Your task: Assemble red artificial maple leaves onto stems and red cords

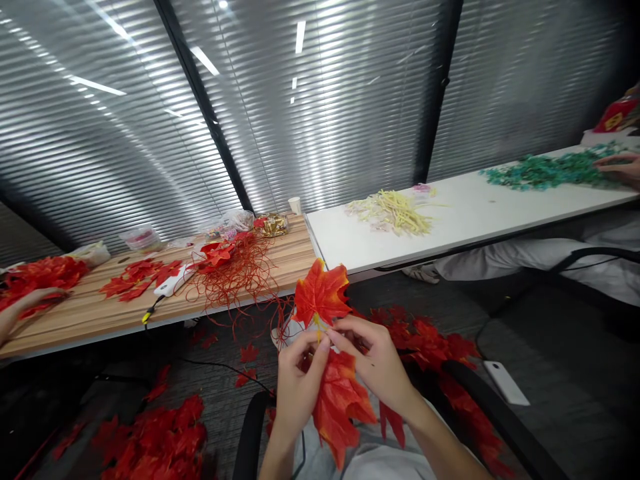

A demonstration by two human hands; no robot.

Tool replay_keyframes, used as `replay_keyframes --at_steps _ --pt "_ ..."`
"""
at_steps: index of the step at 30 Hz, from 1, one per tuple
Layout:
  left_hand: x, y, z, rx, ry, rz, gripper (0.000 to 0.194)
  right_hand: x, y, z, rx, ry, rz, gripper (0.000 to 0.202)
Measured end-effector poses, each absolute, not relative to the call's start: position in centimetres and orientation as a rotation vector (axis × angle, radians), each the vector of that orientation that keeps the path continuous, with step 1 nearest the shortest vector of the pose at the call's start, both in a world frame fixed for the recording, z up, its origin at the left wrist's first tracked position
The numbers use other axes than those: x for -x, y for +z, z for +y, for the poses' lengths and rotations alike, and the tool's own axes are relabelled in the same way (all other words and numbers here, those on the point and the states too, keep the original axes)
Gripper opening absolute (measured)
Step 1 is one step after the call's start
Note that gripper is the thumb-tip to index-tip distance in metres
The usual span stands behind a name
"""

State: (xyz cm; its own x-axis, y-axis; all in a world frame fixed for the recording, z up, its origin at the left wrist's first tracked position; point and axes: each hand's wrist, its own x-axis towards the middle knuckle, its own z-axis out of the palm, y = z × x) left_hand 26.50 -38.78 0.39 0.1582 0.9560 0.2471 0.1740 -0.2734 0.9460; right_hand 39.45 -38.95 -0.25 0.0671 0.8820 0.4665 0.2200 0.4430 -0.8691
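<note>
My hands sit over my lap with open air ahead, just dark floor [425, 313] between me and the desks. Chair armrests [250, 433] box me in on both sides. The wooden table [100, 313] is cluttered with red wire stems [235, 273] spilling over its edge. The white table [460, 213] has bare stretches between the yellow pile [393, 212] and the green pile [545, 170].

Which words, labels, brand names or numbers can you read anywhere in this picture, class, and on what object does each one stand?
None can be read.
Red and yellow packet at the far right: has a printed design, too blurred to read.
Clear tub on the wooden table: no legible label.
Paper cup: plain.
The leaf held by the left hand and right hand carries no print.
</note>
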Motion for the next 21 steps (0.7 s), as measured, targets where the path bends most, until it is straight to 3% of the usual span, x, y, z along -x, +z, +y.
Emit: replay_keyframes --at_steps 21 --pt "-26.33 -0.11 -38.65 -1.665 1.229 1.112 0.020 -39.39 -0.18 -39.06 1.047 0.686 -1.439 0.016"
